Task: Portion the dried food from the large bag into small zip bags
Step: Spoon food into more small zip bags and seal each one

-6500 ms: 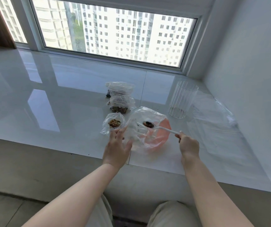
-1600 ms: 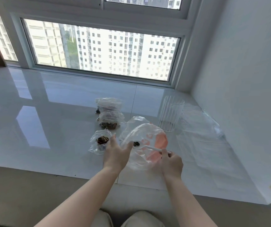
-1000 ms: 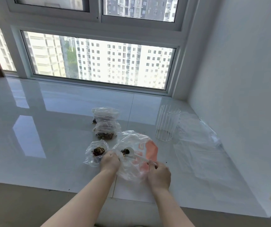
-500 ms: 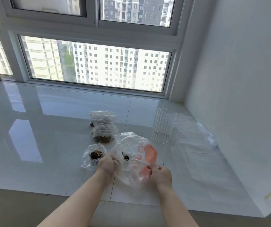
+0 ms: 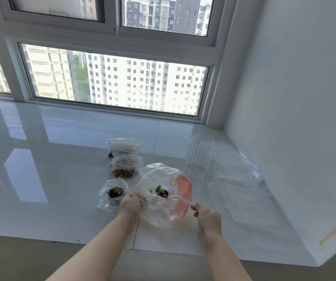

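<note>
The left hand (image 5: 129,203) grips the bunched rim of the large bag (image 5: 164,194), which lies on the glossy white counter (image 5: 41,179) near its front edge. The right hand (image 5: 208,217) pinches the handle of a white spoon (image 5: 180,199) whose bowl reaches into the bag beside the last dark dried food (image 5: 161,192). Just left of the large bag sits an open small zip bag (image 5: 112,194) holding a portion; two filled zip bags (image 5: 125,157) stand behind it. A ribbed clear glass (image 5: 198,157) stands toward the right back corner
</note>
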